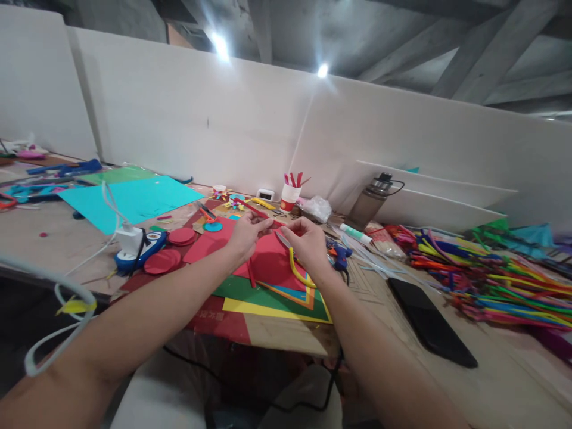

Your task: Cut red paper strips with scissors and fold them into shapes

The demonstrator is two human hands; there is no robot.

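Between my two hands runs a narrow red strip [257, 210], probably paper. My left hand [245, 237] is closed, pinching the strip between thumb and fingers. My right hand [309, 241] is closed around scissors with yellow handles [295, 271]; a blade shows beside the thumb, and its fingertips are at the strip's right end. Under both hands lie red sheets [214, 249] on green [235, 287] and yellow sheets [268, 311]. Another short red strip [251, 274] lies below my left hand.
Red discs [163, 261] and a blue power strip [140, 253] are on the left. Behind stand a paper cup [290, 196] and a bottle [369, 202]. A blue glue gun [342, 255], black phone [431, 322] and colourful pipe cleaners [500, 280] lie right. A white cable [62, 298] hangs near my left arm.
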